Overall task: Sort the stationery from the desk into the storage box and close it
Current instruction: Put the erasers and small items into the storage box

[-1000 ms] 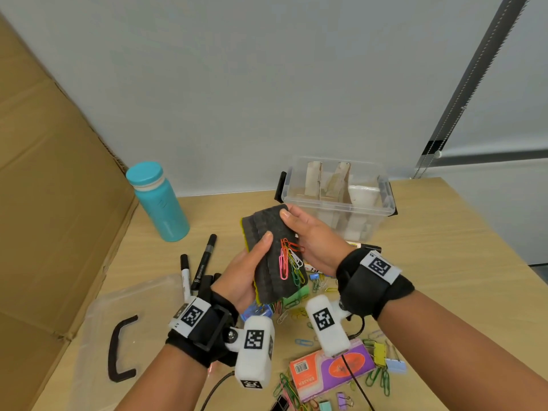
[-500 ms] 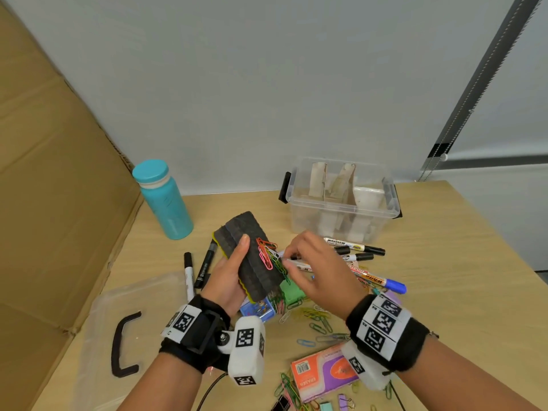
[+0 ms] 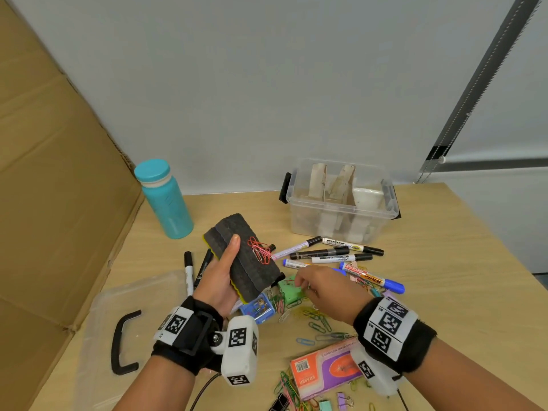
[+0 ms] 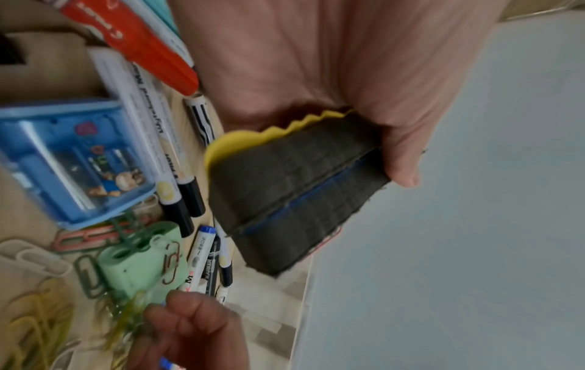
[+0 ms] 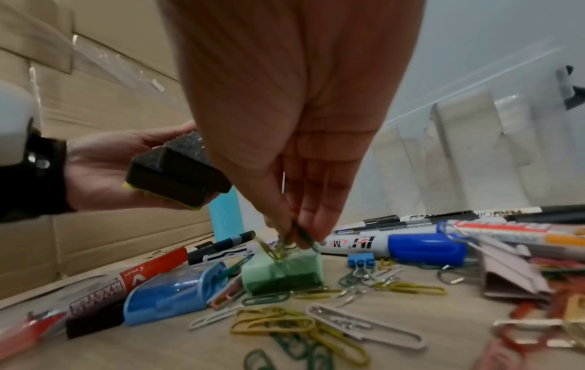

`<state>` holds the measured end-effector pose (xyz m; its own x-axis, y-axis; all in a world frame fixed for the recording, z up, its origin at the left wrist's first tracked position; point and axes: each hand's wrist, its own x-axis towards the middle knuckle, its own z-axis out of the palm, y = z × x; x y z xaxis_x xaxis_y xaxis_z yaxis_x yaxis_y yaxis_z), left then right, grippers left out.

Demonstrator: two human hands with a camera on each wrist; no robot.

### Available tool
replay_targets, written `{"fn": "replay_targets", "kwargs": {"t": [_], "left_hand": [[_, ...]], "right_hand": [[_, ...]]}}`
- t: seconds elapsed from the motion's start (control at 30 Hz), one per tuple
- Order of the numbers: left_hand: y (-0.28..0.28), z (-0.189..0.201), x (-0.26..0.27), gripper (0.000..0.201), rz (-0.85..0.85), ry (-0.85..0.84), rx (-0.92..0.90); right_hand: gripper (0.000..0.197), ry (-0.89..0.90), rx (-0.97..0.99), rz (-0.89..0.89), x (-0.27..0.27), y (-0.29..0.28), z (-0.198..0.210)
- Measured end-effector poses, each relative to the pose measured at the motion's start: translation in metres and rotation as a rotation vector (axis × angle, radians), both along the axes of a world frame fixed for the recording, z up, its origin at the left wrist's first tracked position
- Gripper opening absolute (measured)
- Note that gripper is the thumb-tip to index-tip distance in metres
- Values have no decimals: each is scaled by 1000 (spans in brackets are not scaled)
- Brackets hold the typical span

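Black wristbands (image 3: 189,330) (square-coded tags); white camera pods (image 3: 239,348)

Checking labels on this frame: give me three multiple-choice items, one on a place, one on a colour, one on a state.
1. Where is the dark felt whiteboard eraser?
A. in the clear plastic storage box
B. in the left hand, above the desk
C. flat on the desk

2. What colour is the cap of the drinking bottle by the cardboard?
A. teal
B. red
C. black

3. What is the state of the clear plastic storage box?
A. lid latched on
B. open, lid off
C. tipped on its side

Answers:
1 B: the left hand grips the eraser clear of the wooden desk.
2 A: cap and body are both teal.
3 B: it stands upright with its cardboard dividers showing, while the clear lid with a black handle lies on the desk near the left wrist.
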<state>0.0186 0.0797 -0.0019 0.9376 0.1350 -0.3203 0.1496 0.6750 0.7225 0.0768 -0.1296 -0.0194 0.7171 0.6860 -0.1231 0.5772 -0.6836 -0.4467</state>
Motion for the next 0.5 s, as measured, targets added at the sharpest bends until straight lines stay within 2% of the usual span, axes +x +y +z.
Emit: {"fn": "replay_targets", "kwargs": {"t": [0.1, 0.2, 0.3, 0.37, 0.5], "left_hand": [[-1, -3, -3, 58, -4, 21, 19], [-7, -5, -4, 58, -3, 36, 48], [-16, -3, -6, 54, -54, 31, 79], [-20, -2, -6, 53, -72, 40, 105], [-22, -1, -5, 52, -87, 40, 127]], "right_hand": [[31, -63, -90, -1, -4, -1, 5], [17, -174, 122, -19, -7, 6, 17], [17, -119, 325, -42, -10, 18, 25], [17, -74, 342, -51, -10, 25, 26], [5, -34, 361, -70, -5, 25, 24]]}}
